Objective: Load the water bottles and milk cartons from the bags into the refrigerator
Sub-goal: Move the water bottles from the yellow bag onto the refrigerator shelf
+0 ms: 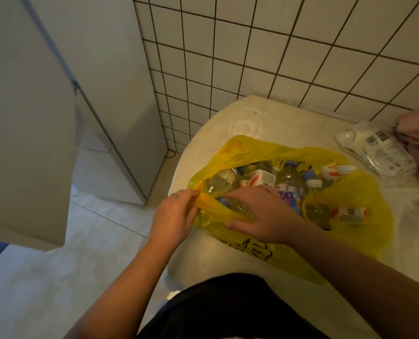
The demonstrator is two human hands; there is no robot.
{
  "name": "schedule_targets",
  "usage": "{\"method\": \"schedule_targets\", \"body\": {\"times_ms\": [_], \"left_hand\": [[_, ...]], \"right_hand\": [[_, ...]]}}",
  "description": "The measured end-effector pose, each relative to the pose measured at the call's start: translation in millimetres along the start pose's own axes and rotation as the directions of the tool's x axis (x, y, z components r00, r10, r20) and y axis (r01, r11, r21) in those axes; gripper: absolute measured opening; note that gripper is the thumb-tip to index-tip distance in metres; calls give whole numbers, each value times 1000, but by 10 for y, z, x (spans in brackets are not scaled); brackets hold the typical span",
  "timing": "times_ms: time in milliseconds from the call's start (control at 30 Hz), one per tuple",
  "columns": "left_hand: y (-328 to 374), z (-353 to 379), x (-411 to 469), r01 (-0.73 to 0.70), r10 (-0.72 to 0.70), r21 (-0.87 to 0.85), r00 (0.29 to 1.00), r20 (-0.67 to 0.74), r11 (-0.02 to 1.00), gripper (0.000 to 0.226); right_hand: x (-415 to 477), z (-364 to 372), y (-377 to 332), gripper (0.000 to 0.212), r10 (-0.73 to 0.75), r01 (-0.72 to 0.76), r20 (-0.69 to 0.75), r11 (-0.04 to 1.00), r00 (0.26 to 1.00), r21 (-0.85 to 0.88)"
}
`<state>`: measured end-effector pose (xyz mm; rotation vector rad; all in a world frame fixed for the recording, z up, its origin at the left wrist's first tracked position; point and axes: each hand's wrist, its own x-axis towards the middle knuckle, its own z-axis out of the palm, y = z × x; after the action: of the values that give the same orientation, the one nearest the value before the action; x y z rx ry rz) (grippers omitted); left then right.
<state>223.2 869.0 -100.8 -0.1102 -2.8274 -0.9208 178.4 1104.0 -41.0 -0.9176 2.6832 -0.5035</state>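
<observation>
Refrigerator [120, 94] stands on the floor, left of desk [240, 118]. Left hand [174, 214] pinches the bunched rim of the yellow bag [365, 192] at the desk's left edge. Right hand [260, 214] lies on the bag's near rim, fingers extended. Water bottles [222, 179] and milk cartons [262, 177] lie inside the bag. White pack [380, 152] sits near the far right edge.

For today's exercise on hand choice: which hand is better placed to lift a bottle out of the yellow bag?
Probably the right. The right hand lies over a clear bottle in the open mouth of the yellow bag; the left hand pinches the bag's edge, holding it open.
</observation>
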Motion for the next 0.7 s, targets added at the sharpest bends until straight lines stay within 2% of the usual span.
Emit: {"method": "schedule_targets", "body": {"times_ms": [67,133,300,433,567,700], "left_hand": [[-43,-17,-14,-43,45,21,998,-54,999,10],[-106,-35,-34,-84,88,46,992,-92,995,14],[-224,-18,-56,-118,130,102,984,-125,988,18],[-258,102,-62,-79,87,102,994,-73,992,19],[-247,190,-4,5,-10,141,999,35,990,21],[-292,128,82,155,-166,93,977,134,984,27]], "right_hand": [[62,105,-123,64,-29,28,-26,999,999,-29],[121,196,-247,57,-42,41,-31,998,999,-46],[187,290,-429,17,-76,77,-115,997,990,7],[169,371,-472,12,-118,109,-134,991,984,-72],[187,481,-450,15,-95,85,-153,994,984,-71],[222,498,-418,27,-72,71,-16,994,997,-81]]}}
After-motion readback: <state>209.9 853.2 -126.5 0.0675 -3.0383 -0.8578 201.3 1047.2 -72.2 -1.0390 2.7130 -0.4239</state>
